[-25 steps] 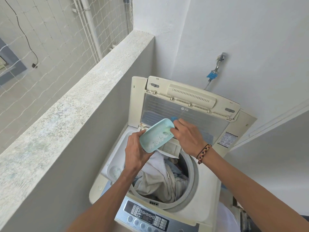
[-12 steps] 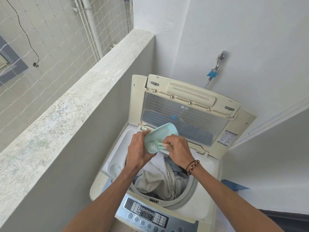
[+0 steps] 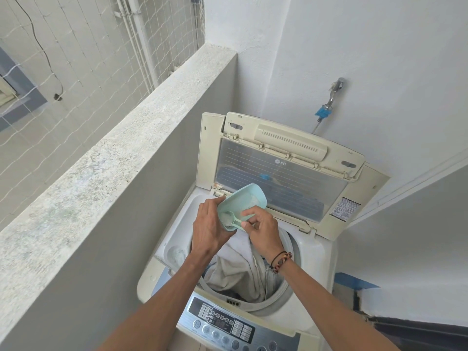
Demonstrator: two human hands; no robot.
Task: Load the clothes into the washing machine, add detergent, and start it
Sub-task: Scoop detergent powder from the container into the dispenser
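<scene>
Left hand (image 3: 207, 230): wrapped around the near end of the mint-green detergent tub (image 3: 243, 201), which is held tilted above the drum.
Right hand (image 3: 263, 230): fingers pinched on the handle of a small scoop (image 3: 231, 219), whose bowl is set inside the tub's lower end.
Detergent: white powder is seen inside the tub.
Clothes (image 3: 243, 272): piled in the washing machine (image 3: 311, 254), directly beneath both hands.
Lid (image 3: 281, 173): raised upright behind the tub.

Raised lid (image 3: 281, 171) of the washing machine (image 3: 311, 259): grey logo on the clear window read mirrored, roughly "re" beside a round emblem. Sticker (image 3: 345, 208) at the lid's right edge carried black print, too small to read. Control panel (image 3: 228, 325) at the near edge had button captions, illegible.
</scene>
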